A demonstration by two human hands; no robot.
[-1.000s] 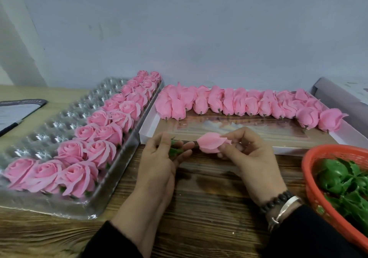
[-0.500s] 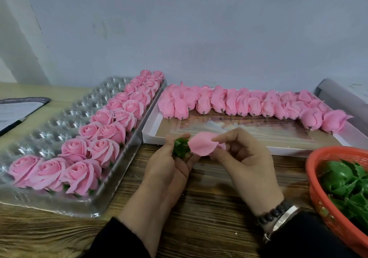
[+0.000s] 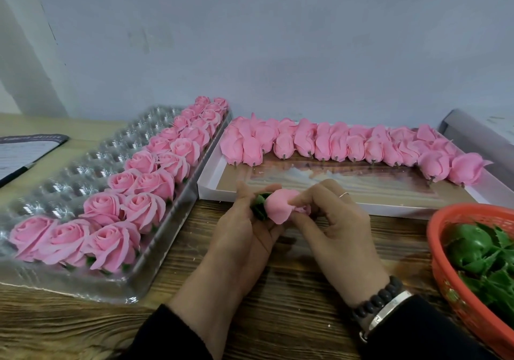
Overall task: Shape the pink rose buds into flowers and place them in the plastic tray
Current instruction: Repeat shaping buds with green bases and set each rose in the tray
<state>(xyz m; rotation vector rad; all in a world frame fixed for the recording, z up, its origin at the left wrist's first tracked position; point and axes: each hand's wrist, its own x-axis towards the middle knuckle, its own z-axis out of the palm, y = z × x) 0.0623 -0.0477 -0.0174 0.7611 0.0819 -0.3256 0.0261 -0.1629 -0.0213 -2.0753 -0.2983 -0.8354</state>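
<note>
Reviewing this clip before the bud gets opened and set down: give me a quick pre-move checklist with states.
1. Left hand grips the green base: ok.
2. Right hand pinches the pink bud: ok.
3. Bud already shaped into a flower: not ok, petals closed.
4. Free cups in the plastic tray: ok, left rows empty.
5. Base fully seated on the bud: cannot tell.

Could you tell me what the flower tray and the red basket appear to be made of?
The flower tray looks like thin clear moulded plastic, glossy: its empty cups catch bright glints. The red basket seems rigid plastic mesh, judging by its smooth rim and perforated wall, though blur leaves the finish uncertain.
</note>
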